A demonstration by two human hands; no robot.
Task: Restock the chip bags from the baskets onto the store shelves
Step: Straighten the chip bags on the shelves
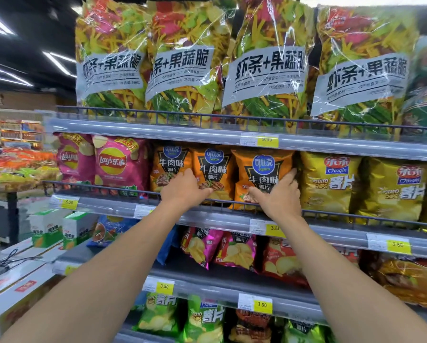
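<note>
Reading "Copico" and "牛肉味" on three orange bags that are standing on the second shelf. My left hand is gripping the middle Copico bag, thumb across its lower front, fingers curling at its left edge. My right hand is clasping the right Copico bag, fingers wrapping its right edge. Two pink Lay's bags are sitting left, two gold Qinqin bags right. Four "虾条+果蔬脆" bags are standing above a 9.90 tag.

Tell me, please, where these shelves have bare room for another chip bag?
Bare dark shelf board shows in front of the magenta foil bags, right of the blue bag. The orange foil bags one shelf above are packed edge to edge.
</note>
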